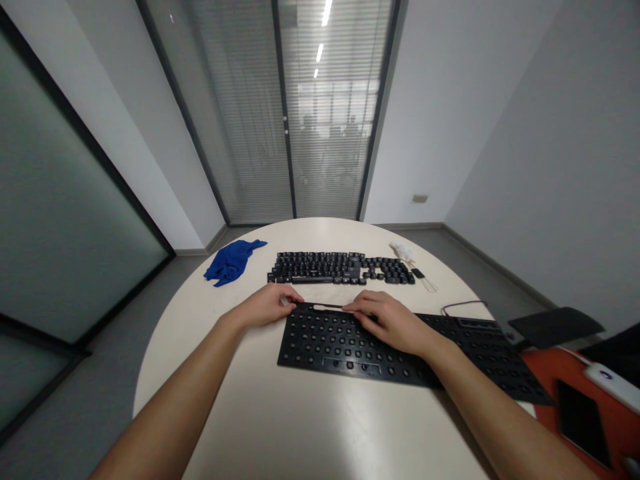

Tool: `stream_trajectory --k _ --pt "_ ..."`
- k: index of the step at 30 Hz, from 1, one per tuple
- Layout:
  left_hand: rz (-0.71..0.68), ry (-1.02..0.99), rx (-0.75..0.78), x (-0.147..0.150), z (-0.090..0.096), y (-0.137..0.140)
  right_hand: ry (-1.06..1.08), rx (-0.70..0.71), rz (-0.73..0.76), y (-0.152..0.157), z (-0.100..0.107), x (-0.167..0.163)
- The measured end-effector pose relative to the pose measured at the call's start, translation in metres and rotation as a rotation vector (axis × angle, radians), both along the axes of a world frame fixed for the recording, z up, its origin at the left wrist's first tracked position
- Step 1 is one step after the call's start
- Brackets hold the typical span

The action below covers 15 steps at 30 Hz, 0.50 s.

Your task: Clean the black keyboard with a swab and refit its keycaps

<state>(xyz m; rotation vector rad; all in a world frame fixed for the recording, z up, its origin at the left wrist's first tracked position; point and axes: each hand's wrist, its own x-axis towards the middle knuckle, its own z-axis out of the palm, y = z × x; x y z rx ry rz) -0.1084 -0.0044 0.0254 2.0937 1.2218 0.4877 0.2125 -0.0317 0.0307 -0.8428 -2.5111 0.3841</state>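
A black keyboard base (345, 347) with its keycaps off lies at a slant across the table, bare key posts showing. My left hand (270, 305) grips its far left corner between thumb and fingers. Over the upper middle of the base, my right hand (387, 320) is closed on a thin white cotton swab (326, 307), which points left along the top edge. Beyond both hands, loose black keycaps (320, 265) are laid out in keyboard order, with some gaps on the right side.
A crumpled blue cloth (233, 262) lies at the far left of the round white table (250, 413). Cotton swabs in a clear bag (403, 251) and a small black piece (418, 273) sit far right. A dark phone (583, 420) rests on an orange seat (547, 367).
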Motion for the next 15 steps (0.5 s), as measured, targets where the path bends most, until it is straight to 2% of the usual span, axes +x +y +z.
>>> stream_trajectory --k 15 --pt "-0.004 0.023 0.02 -0.0012 -0.0042 0.0021 -0.003 -0.056 0.066 -0.0035 0.0052 -0.0004"
